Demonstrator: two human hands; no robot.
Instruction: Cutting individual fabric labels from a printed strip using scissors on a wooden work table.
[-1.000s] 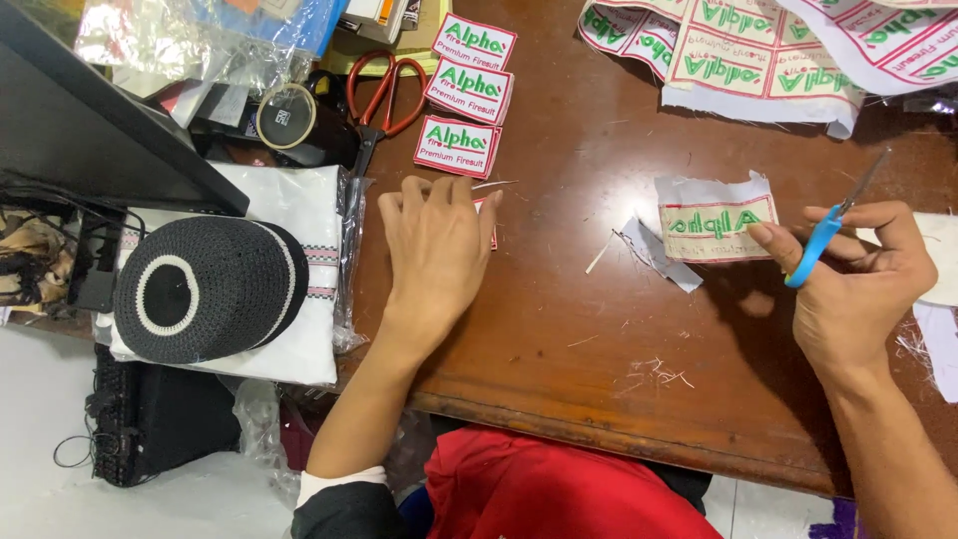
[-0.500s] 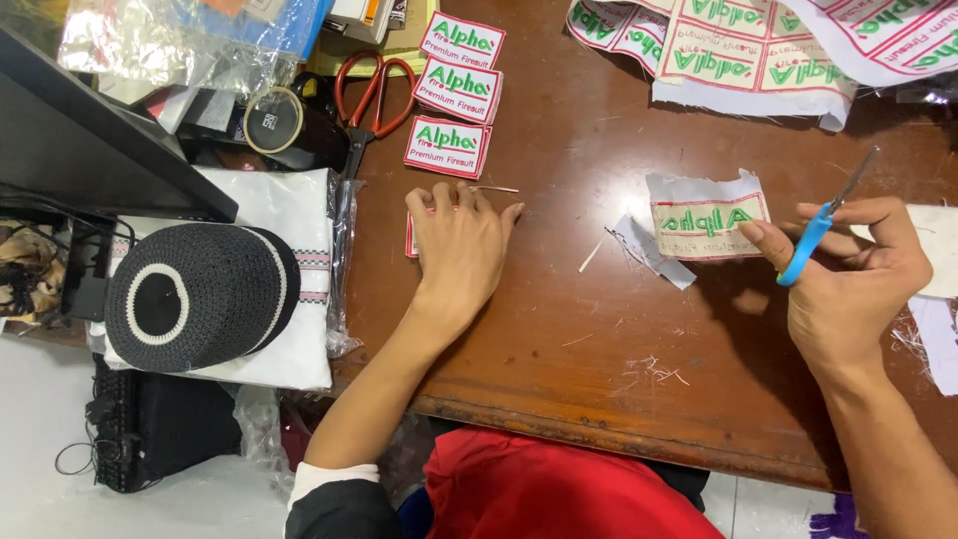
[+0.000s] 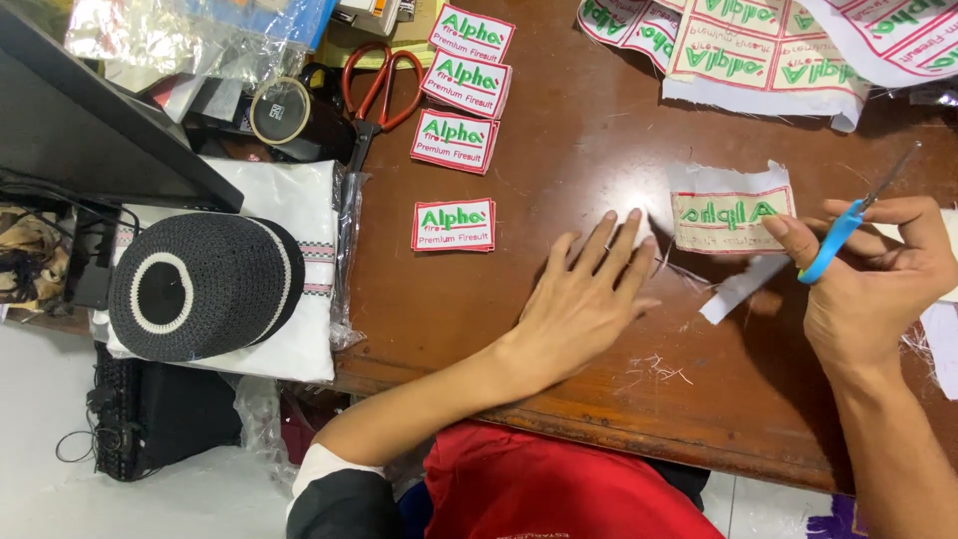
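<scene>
My left hand [image 3: 584, 299] lies flat on the brown wooden table [image 3: 599, 419], fingers apart, fingertips close to the left edge of an uncut embroidered cloth patch [image 3: 733, 212] with white fabric around it. My right hand [image 3: 878, 279] grips small blue-handled scissors [image 3: 848, 220], their blades pointing up and right, and its thumb touches the patch's right edge. A trimmed rectangular patch with red border [image 3: 454, 225] lies alone to the left of my left hand. Three more trimmed patches [image 3: 464, 85] lie in a column farther back.
A sheet of uncut patches [image 3: 758, 45] lies at the back right. Red-handled scissors [image 3: 374, 90] and a tape roll [image 3: 279, 110] sit at the back left. A black knitted cap [image 3: 200, 284] rests on folded white cloth off the table's left edge. Fabric scraps [image 3: 738, 289] lie near my right hand.
My left hand has let go of the trimmed patch at the left and moved right across the table toward the uncut patch. My right hand has stayed put with the scissors.
</scene>
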